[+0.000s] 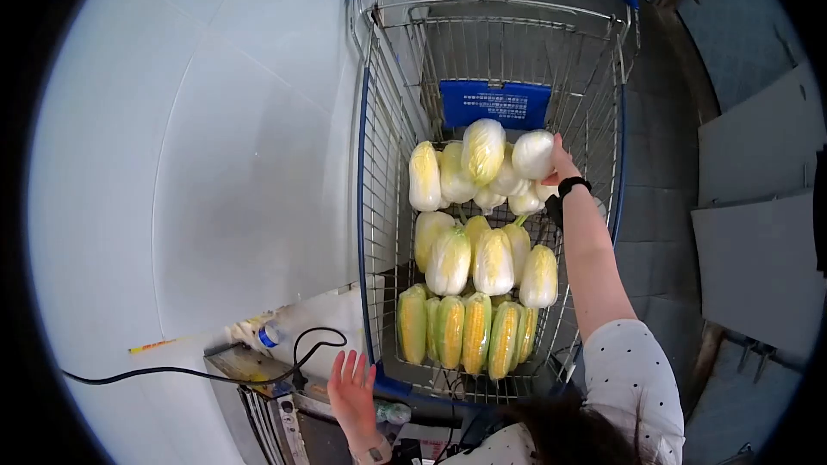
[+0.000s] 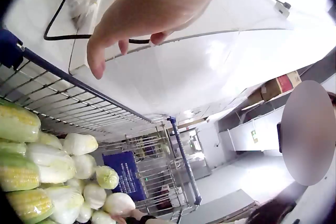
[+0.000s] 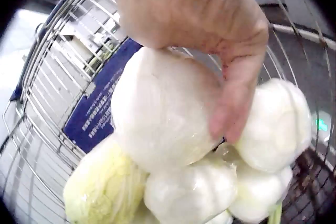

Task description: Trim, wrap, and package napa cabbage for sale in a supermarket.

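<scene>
My right hand (image 1: pixel 562 165) grips a plastic-wrapped napa cabbage (image 3: pixel 163 108) at the far right of the pile, its white base facing up. In the right wrist view the thumb lies along its side, and the other fingers are hidden behind it. Another wrapped napa cabbage (image 1: pixel 483 151) lies on top of the pile beside it. Lower in the shopping cart sits a second group of cabbages (image 1: pixel 494 262), with wrapped corn cobs (image 1: pixel 476 333) in front. My left hand (image 1: pixel 351 396) is raised outside the cart's near left corner, fingers spread and holding nothing.
The wire cart (image 1: pixel 365 207) surrounds the vegetables, with a blue sign (image 1: pixel 495 105) at its far end. A white panelled surface (image 1: pixel 250 172) runs along the left. Near my left hand are a black cable (image 1: pixel 198 371) and a plastic bottle (image 1: pixel 394 413).
</scene>
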Demonstrator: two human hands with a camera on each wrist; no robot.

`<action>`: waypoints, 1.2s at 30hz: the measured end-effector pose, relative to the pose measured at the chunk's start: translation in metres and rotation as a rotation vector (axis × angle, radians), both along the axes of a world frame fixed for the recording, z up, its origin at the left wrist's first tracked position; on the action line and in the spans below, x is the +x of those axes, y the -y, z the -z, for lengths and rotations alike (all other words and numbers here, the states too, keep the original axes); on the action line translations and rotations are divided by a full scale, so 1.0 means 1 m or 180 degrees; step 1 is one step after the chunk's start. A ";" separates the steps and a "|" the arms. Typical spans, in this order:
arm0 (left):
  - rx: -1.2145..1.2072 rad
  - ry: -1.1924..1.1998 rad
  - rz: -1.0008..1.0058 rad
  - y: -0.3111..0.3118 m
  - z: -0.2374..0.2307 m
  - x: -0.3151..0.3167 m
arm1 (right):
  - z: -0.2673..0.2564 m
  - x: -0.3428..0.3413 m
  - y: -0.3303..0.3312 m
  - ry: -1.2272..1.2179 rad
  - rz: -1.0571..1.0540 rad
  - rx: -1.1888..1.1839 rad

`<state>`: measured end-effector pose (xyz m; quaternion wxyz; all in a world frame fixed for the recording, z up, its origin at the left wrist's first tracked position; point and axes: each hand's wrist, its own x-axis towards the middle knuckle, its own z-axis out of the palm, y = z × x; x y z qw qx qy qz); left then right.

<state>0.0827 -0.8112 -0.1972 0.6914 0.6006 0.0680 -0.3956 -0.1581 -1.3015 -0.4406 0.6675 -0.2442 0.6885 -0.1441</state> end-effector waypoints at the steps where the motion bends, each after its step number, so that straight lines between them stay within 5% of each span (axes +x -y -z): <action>1: -0.0026 -0.0018 0.0005 -0.004 -0.001 0.001 | -0.002 -0.004 0.003 -0.0399 -0.0433 -0.0134; 3: -0.0138 -0.0043 0.0000 -0.011 -0.002 0.003 | -0.013 -0.012 0.006 -0.0908 -0.1192 -0.0176; 6: -0.0148 0.0062 -0.0096 -0.020 -0.011 0.006 | -0.015 -0.010 -0.014 -0.1019 -0.0243 -0.0715; 10: -0.0352 0.0248 -0.0196 -0.050 -0.044 0.005 | -0.009 0.001 -0.046 0.0495 0.1926 -0.0676; 14: -0.0462 0.0676 -0.0444 -0.101 -0.075 0.007 | -0.073 0.034 -0.123 0.1722 0.1738 -0.0256; 16: -0.0636 0.0918 -0.0575 -0.139 -0.086 0.009 | -0.133 0.049 -0.193 0.2280 0.0743 -0.0349; 21: -0.0770 0.1186 -0.1431 -0.241 -0.115 -0.003 | -0.318 0.065 -0.422 0.2092 -0.1609 -0.0287; 26: -0.0947 0.1459 -0.1862 -0.370 -0.124 -0.034 | -0.310 0.050 -0.597 0.2614 -0.3730 -0.0002; 32: -0.0257 0.2439 -0.2178 -0.547 -0.121 -0.079 | -0.299 0.058 -0.716 0.1556 -0.5875 -0.2115; 36: 0.0632 0.2362 -0.3104 -0.615 -0.143 -0.131 | -0.295 0.071 -0.767 0.1544 -0.6849 -0.3156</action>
